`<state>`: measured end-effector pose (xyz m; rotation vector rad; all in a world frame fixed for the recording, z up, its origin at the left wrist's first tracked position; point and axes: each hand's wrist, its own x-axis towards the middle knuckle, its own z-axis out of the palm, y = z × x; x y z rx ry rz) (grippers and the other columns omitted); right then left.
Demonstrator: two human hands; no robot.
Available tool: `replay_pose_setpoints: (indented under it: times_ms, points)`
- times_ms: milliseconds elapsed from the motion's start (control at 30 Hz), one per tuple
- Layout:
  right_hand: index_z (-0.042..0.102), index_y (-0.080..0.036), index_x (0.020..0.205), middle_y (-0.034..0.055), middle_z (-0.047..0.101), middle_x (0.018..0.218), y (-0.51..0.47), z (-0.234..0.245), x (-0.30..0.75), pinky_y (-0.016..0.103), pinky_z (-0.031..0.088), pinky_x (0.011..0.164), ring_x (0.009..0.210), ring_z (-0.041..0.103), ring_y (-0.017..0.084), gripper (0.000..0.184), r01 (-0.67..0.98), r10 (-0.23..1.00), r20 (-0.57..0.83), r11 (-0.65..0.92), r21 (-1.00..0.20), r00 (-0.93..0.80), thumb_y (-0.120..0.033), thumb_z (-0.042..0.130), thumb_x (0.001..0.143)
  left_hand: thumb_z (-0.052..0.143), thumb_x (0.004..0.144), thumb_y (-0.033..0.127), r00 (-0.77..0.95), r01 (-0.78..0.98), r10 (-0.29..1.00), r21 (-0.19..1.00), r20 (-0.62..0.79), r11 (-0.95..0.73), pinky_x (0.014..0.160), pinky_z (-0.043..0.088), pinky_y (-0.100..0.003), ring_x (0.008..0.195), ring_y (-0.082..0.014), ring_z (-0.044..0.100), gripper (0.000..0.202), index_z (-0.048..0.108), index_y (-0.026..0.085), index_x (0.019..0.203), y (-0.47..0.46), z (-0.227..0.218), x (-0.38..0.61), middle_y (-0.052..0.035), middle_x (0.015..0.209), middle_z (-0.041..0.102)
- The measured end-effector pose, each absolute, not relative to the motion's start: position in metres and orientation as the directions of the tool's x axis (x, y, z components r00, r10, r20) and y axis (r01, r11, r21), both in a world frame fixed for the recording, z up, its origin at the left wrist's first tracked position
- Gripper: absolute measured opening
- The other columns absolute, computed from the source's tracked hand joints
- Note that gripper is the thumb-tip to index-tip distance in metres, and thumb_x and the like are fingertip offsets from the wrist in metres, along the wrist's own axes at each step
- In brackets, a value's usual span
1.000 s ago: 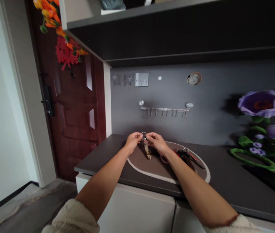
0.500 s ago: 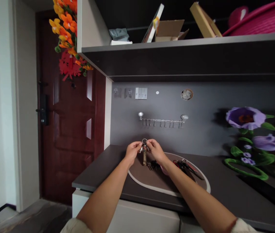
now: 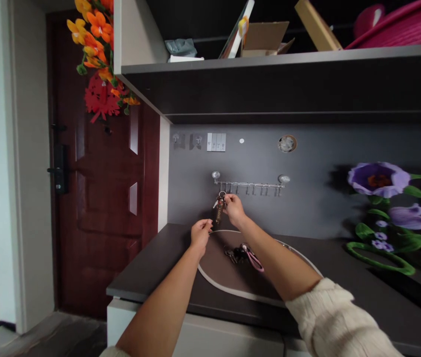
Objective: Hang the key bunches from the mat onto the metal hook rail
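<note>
My right hand (image 3: 235, 209) pinches the metal ring of a bunch of keys (image 3: 218, 212), with a brown lettered strap hanging from it. The ring is just below the left end of the silver hook rail (image 3: 249, 185) on the wall; whether it touches a hook I cannot tell. Lower and to the left, my left hand (image 3: 200, 235) has its fingers closed together, with nothing seen in them, a little apart from the strap. Another bunch of keys (image 3: 239, 254) with a pink loop lies on the brown mat (image 3: 218, 277), below my right forearm.
A dark shelf (image 3: 270, 62) overhangs the counter, with boxes on it. Purple flowers (image 3: 379, 179) stand at the right. At the left are a dark red door (image 3: 99, 223) and orange flowers (image 3: 99, 27). Small clear hooks (image 3: 197, 140) are on the wall.
My right hand has raised the keys from over the mat up to the hook rail. My left hand has let go of them and sits slightly lower.
</note>
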<state>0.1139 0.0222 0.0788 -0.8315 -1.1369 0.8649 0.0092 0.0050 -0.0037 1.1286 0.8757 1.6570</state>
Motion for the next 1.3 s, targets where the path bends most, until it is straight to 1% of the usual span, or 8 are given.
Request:
replay_pose_setpoints:
  times_ms: [200, 333, 500, 600, 733, 1000, 1167, 1300]
  points:
    - [0.043, -0.018, 0.072, -0.0047, 0.051, 0.056, 0.043, 0.09, 0.104, 0.017, 0.041, 0.046, 0.045, 0.048, 0.005, 0.008, -0.201, 0.889, 0.348, 0.415, -0.887, 0.299, -0.016, 0.038, 0.077, 0.063, 0.058, 0.038, -0.157, -0.266, 0.931, 0.894, 0.329, -0.361, 0.046, 0.031, -0.019, 0.048, -0.006, 0.044, 0.028, 0.06, 0.012, 0.069, 0.006, -0.007, 0.012, 0.0001, 0.058, 0.055]
    - [0.044, -0.018, 0.07, -0.0053, 0.05, 0.051, 0.056, 0.091, 0.099, 0.017, 0.04, 0.043, 0.041, 0.046, 0.005, 0.011, -0.233, 0.881, 0.303, 0.401, -0.886, 0.362, -0.015, 0.037, 0.078, 0.064, 0.058, 0.036, -0.153, -0.269, 0.928, 0.889, 0.339, -0.37, 0.049, 0.033, -0.02, 0.048, -0.0059, 0.044, 0.027, 0.061, 0.012, 0.069, 0.006, -0.007, 0.012, 0.0004, 0.057, 0.055]
    - [0.046, -0.016, 0.068, -0.0057, 0.049, 0.048, 0.064, 0.088, 0.096, 0.016, 0.04, 0.042, 0.039, 0.045, 0.005, 0.011, -0.259, 0.869, 0.235, 0.372, -0.891, 0.436, -0.014, 0.04, 0.077, 0.061, 0.062, 0.031, -0.153, -0.261, 0.933, 0.898, 0.325, -0.355, 0.049, 0.033, -0.02, 0.048, -0.0056, 0.043, 0.02, 0.06, 0.012, 0.069, 0.005, -0.004, 0.012, 0.0002, 0.059, 0.055]
    - [0.046, -0.016, 0.069, -0.0056, 0.049, 0.047, 0.067, 0.086, 0.096, 0.016, 0.04, 0.042, 0.039, 0.046, 0.005, 0.01, -0.29, 0.872, 0.221, 0.369, -0.883, 0.436, -0.012, 0.041, 0.076, 0.059, 0.065, 0.027, -0.152, -0.254, 0.937, 0.904, 0.314, -0.344, 0.048, 0.032, -0.02, 0.049, -0.0057, 0.043, 0.016, 0.059, 0.011, 0.07, 0.004, -0.002, 0.012, -0.0003, 0.059, 0.054]
    - [0.046, -0.016, 0.068, -0.0056, 0.049, 0.047, 0.069, 0.085, 0.097, 0.017, 0.04, 0.041, 0.039, 0.046, 0.005, 0.01, -0.287, 0.87, 0.222, 0.371, -0.883, 0.441, -0.011, 0.041, 0.075, 0.055, 0.068, 0.024, -0.15, -0.244, 0.94, 0.91, 0.307, -0.336, 0.047, 0.032, -0.019, 0.049, -0.0059, 0.043, 0.014, 0.059, 0.01, 0.072, 0.004, -0.002, 0.012, -0.0009, 0.061, 0.054]
    - [0.046, -0.017, 0.066, -0.0071, 0.046, 0.042, 0.07, 0.077, 0.103, 0.014, 0.038, 0.039, 0.035, 0.042, 0.004, 0.01, -0.238, 0.884, 0.216, 0.335, -0.912, 0.415, -0.012, 0.042, 0.074, 0.058, 0.066, 0.025, -0.165, -0.247, 0.938, 0.909, 0.304, -0.337, 0.049, 0.035, -0.02, 0.047, -0.0054, 0.044, 0.015, 0.06, 0.011, 0.07, 0.006, -0.002, 0.012, 0.0002, 0.059, 0.054]
    - [0.048, -0.017, 0.067, -0.0061, 0.047, 0.045, 0.067, 0.074, 0.108, 0.016, 0.038, 0.042, 0.038, 0.044, 0.004, 0.009, -0.218, 0.899, 0.228, 0.324, -0.921, 0.374, -0.015, 0.044, 0.074, 0.057, 0.066, 0.023, -0.174, -0.216, 0.939, 0.918, 0.298, -0.332, 0.05, 0.035, -0.02, 0.047, -0.0054, 0.044, 0.013, 0.06, 0.011, 0.07, 0.006, -0.004, 0.011, -0.0002, 0.059, 0.055]
    - [0.049, -0.018, 0.07, -0.0055, 0.05, 0.05, 0.067, 0.072, 0.114, 0.017, 0.039, 0.045, 0.043, 0.046, 0.005, 0.006, -0.19, 0.911, 0.222, 0.301, -0.935, 0.349, -0.017, 0.045, 0.074, 0.056, 0.067, 0.022, -0.145, -0.196, 0.941, 0.923, 0.307, -0.331, 0.05, 0.035, -0.019, 0.048, -0.0055, 0.045, 0.013, 0.06, 0.011, 0.071, 0.005, -0.005, 0.01, -0.001, 0.06, 0.056]
